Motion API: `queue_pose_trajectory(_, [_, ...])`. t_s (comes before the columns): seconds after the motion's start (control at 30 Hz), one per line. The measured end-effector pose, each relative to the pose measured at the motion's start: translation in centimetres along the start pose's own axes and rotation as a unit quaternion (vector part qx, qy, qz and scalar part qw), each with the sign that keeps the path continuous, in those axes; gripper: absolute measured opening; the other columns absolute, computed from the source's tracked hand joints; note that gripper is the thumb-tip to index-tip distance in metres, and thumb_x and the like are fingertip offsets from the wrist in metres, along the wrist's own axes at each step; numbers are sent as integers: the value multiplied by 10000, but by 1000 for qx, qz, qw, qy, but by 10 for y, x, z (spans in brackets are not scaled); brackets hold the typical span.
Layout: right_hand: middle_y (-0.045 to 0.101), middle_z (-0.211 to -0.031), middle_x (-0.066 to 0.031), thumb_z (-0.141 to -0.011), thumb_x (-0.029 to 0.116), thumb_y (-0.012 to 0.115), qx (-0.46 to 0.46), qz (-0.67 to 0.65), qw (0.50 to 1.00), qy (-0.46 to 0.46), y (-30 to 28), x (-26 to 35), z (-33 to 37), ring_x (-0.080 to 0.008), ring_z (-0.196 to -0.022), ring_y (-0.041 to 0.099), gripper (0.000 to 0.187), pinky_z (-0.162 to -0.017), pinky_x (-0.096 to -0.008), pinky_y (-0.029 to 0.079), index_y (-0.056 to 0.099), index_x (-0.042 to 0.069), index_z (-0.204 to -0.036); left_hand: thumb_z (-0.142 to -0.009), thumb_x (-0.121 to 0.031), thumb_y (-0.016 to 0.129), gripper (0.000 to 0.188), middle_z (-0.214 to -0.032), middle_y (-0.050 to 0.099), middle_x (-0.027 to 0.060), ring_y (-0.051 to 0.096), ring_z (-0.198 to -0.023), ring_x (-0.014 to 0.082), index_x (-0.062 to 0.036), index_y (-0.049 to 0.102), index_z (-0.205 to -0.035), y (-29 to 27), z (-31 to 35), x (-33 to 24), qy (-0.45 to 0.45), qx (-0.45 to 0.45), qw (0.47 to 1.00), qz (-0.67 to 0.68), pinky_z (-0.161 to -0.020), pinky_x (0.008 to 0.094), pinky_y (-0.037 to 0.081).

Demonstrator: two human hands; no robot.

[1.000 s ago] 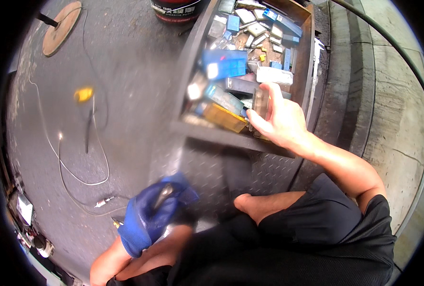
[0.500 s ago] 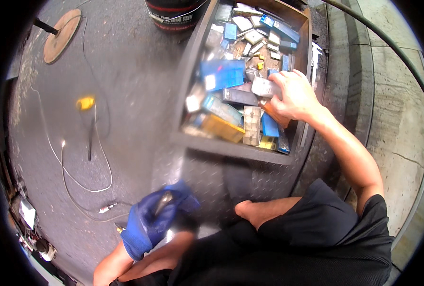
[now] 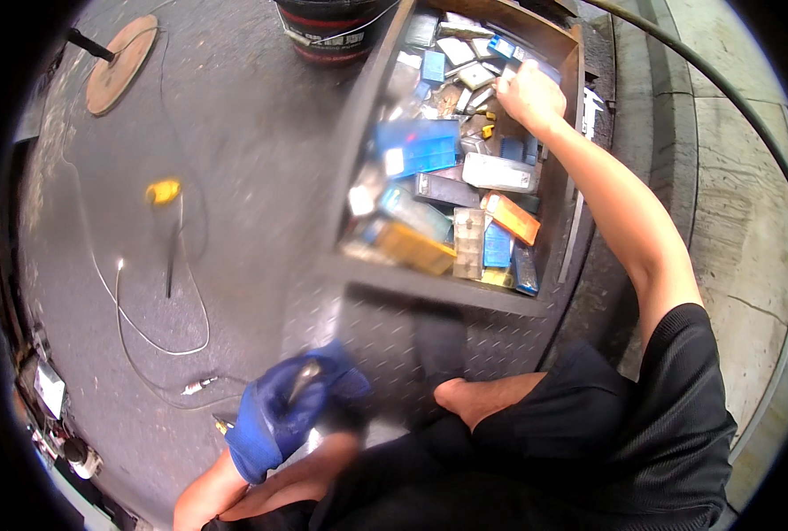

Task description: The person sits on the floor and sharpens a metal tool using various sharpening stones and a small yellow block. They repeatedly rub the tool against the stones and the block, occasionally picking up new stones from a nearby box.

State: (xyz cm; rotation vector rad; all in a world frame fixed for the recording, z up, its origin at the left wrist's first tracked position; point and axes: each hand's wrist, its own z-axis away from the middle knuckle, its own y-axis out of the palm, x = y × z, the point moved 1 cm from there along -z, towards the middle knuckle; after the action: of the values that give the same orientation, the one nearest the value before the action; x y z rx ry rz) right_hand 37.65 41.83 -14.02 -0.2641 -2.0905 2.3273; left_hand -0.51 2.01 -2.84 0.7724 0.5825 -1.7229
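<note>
Black lettered bucket (image 3: pixel 334 34), right hand (image 3: pixel 533 96) over boxes (image 3: pixel 498 173)

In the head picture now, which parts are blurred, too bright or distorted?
Head view, middle: the yellow box and large blue box look hazy, while the orange box is clearer; head view, right: the pavement looks washed out near the top, and its edges curve; head view, rim: black corners surround the image.
</note>
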Motion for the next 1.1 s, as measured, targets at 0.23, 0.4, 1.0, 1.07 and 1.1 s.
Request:
queue_pose_trajectory(0.23, [755,-1240,-261,-918,521,654,7,-21,1000,6,-9,3,-8,-367,-1182,747,705,-1012,-467,587,596,-55,-1319,-1054,-91,659,272,-1017,725,45,657,-848,103,22,701,-1298,0,3,6,24,-11,1000,-10,-780,285,559])
queue_pose_trajectory(0.4, [730,-1287,-281,-873,476,669,6,-102,991,85,-17,-3,-7,-415,-1243,705,713,-1066,-480,545,592,-33,-1366,-1056,-97,668,264,-1027,725,39,653,-861,101,14,705,-1292,2,1,-5,24,16,1000,9,-793,285,556])
queue_pose_trajectory(1.0, [637,-1100,-91,-836,4,728,-235,-298,823,-423,-91,38,149,-103,-728,577,527,-639,-279,502,579,40,-1339,-1050,-111,687,240,-983,732,50,660,-818,104,-7,721,-1263,-1,8,3,47,0,999,-21,-757,294,559])
queue_pose_trajectory(1.07, [631,-1172,-93,-873,2,694,-52,-453,834,-310,-93,41,158,-110,-768,584,488,-674,-272,507,574,28,-1346,-1050,-111,687,238,-981,732,48,659,-818,103,-9,721,-1263,-1,9,3,50,-5,999,-21,-757,294,559])
queue_pose_trajectory(1.1, [628,-1208,-94,-892,2,677,43,-518,818,-246,-95,43,160,-114,-787,588,470,-691,-269,509,571,22,-1349,-1050,-112,687,238,-981,733,48,659,-818,103,-10,720,-1263,-1,10,3,50,-9,999,-19,-757,294,559])
